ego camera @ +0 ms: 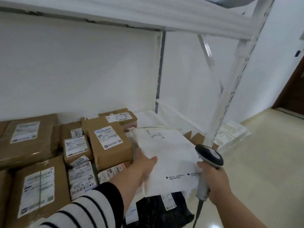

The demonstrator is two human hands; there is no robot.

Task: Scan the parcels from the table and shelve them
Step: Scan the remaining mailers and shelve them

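A flat white mailer bag (169, 155) lies tilted over the right end of the shelf (148, 115), on top of other parcels. My left hand (144, 167) grips its left edge, thumb on top. My right hand (213, 180) holds a grey handheld barcode scanner (208, 159) by its handle, and its thumb touches the white bag's right edge. A black mailer bag (158, 209) with a white label lies under the white bag's near end.
Several brown cardboard parcels (108, 142) with white labels fill the shelf's left and middle. The white rack upright (230, 89) stands at the right, with a white box (230, 135) on the beige floor beside it. An upper shelf board (115, 12) hangs overhead.
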